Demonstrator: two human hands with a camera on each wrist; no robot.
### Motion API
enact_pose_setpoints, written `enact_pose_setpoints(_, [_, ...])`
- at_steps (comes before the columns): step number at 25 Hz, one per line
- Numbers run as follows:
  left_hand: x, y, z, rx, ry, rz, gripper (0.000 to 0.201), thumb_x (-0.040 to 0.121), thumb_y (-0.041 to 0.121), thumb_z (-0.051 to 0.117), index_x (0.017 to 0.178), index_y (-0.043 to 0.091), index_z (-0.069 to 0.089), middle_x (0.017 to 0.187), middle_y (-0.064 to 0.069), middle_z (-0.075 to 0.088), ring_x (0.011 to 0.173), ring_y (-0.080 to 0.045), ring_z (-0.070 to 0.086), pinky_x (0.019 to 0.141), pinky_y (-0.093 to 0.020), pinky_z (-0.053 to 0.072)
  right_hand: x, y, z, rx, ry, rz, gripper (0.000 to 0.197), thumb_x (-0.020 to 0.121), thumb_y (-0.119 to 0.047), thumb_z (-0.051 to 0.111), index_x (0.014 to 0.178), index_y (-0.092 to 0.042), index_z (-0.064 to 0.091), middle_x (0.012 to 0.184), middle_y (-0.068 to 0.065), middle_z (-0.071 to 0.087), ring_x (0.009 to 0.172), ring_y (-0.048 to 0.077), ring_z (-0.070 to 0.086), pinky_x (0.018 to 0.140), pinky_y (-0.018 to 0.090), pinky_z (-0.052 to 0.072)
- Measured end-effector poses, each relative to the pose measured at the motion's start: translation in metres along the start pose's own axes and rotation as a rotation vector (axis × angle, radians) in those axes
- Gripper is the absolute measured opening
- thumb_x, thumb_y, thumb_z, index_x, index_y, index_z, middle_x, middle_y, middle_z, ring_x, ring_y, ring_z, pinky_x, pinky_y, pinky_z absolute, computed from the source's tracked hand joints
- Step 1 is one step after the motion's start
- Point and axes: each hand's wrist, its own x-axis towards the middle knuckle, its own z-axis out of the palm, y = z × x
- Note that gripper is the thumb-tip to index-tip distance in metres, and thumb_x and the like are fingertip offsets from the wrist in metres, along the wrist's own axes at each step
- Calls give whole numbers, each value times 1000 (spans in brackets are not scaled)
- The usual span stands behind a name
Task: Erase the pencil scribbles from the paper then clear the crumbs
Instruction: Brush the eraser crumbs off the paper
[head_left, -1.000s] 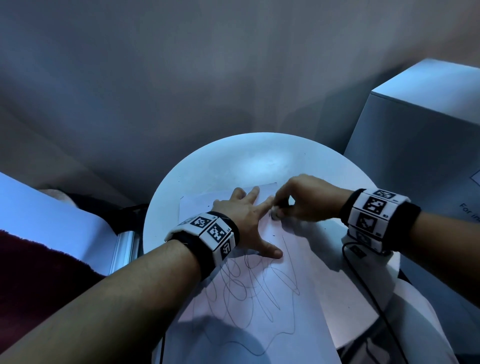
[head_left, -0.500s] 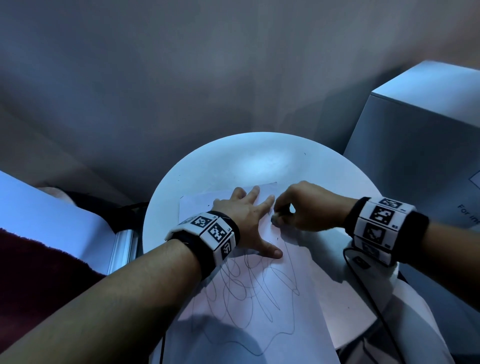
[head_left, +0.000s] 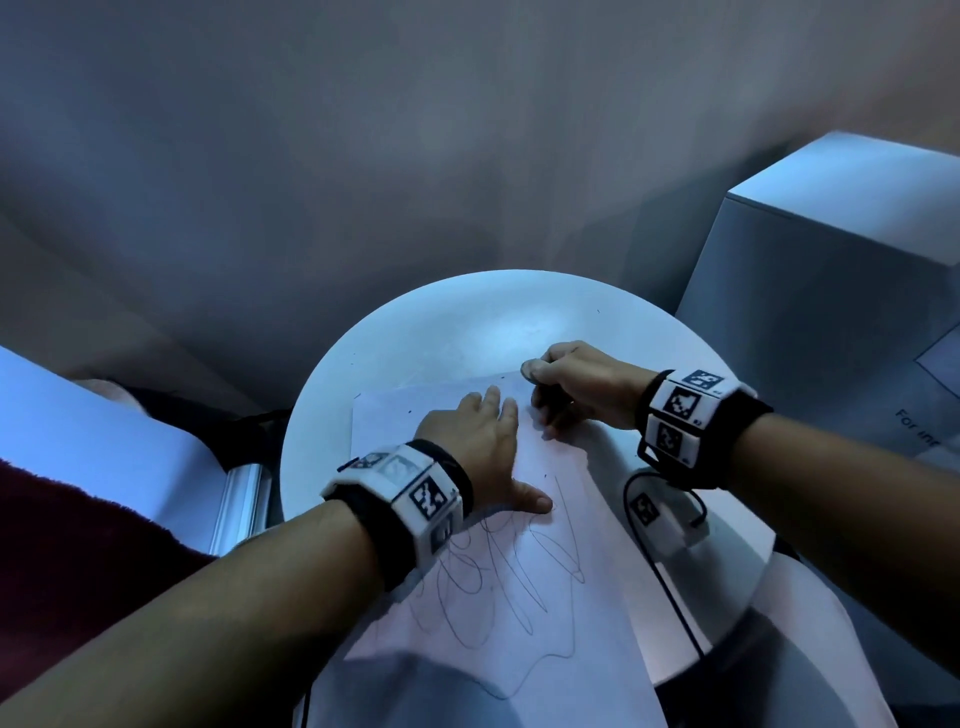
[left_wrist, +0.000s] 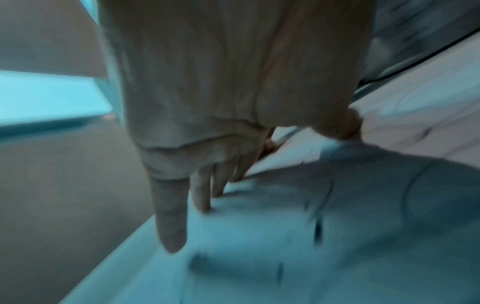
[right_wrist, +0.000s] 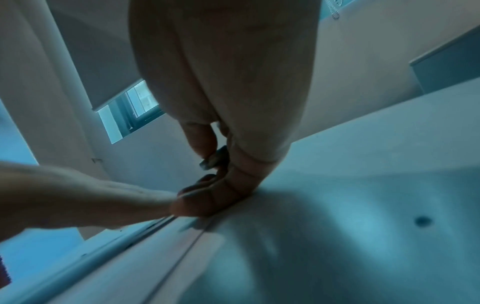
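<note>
The flat-fingered left hand (head_left: 480, 441) presses the white scribbled paper sheet (head_left: 519, 613); the right hand (head_left: 576, 387) curls, contents unclear; the grey box (head_left: 831, 312) reads "For".

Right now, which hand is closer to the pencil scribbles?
Left. The left hand presses flat on the paper, its thumb right beside the pencil scribbles. The right hand is farther, up near the paper's far edge.

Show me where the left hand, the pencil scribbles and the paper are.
left hand (head_left: 475, 447), head view, back of the hand.
pencil scribbles (head_left: 514, 582), head view, middle loops.
paper (head_left: 384, 415), head view, bare far-left corner.
</note>
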Motion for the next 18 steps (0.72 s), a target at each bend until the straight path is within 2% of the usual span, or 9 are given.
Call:
enact_pose_setpoints(2, [-11,24,2,35,108,59,93,91,68,51,155,8,21,164,-14,21,144,-27,29,106,-49,38,1,0,3,-24,28,8,18,102,-15,47,87,-5,47,84,22,56,62,30,55,57,36,50])
enact_pose_setpoints(4, [-21,50,8,-13,134,144,86,94,66,45,154,8,24,160,-15,26,141,-28,30,108,-51,33,1,-1,5,-93,49,-5,18,102,-16,46,87,-5,47,88,22,55,63,28,52,57,35,47])
enact_pose_setpoints(5, [-26,59,13,-48,103,166,92,92,72,42,156,10,21,162,-15,22,144,-28,25,111,-53,29,2,-2,6,-136,56,-11,18,102,-17,45,88,-5,47,89,22,56,64,28,52,58,35,46])
enact_pose_setpoints(7, [-37,59,23,-87,21,162,107,84,85,35,161,17,2,168,-11,0,153,-26,3,117,-59,17,4,-4,9,-199,64,-17,17,101,-17,45,89,-5,47,89,23,57,64,28,53,60,35,46])
enact_pose_setpoints(10, [-57,27,37,-106,-119,9,115,78,93,23,155,21,-24,162,-6,-32,151,-21,-26,119,-63,1,6,-6,12,-256,62,-14,24,101,-15,43,81,-1,48,85,25,57,69,32,54,63,38,48])
enact_pose_setpoints(13, [-73,-9,37,-116,-185,-315,125,73,96,20,155,11,-21,162,-11,-28,153,-26,-18,120,-61,6,8,-6,13,-326,67,-21,27,100,-15,43,78,0,50,79,25,59,68,32,55,65,37,47])
enact_pose_setpoints(14, [-71,-13,33,-111,-171,-358,125,74,96,20,157,9,-17,164,-12,-24,154,-27,-14,120,-60,7,8,-6,13,-328,68,-22,27,100,-15,43,79,0,50,78,25,59,65,31,54,63,35,46])
enact_pose_setpoints(15, [-66,-10,30,-119,-130,-318,123,76,94,22,158,10,-15,165,-10,-23,154,-26,-12,121,-59,6,9,-6,13,-325,67,-20,27,100,-15,43,79,0,49,77,24,58,62,30,53,60,34,46])
enact_pose_setpoints(18, [-41,20,22,-170,-16,29,113,82,89,24,158,16,-17,164,-1,-25,154,-19,-14,121,-58,3,12,-7,11,-325,67,5,26,101,-15,43,82,1,50,78,22,55,61,28,51,57,33,43])
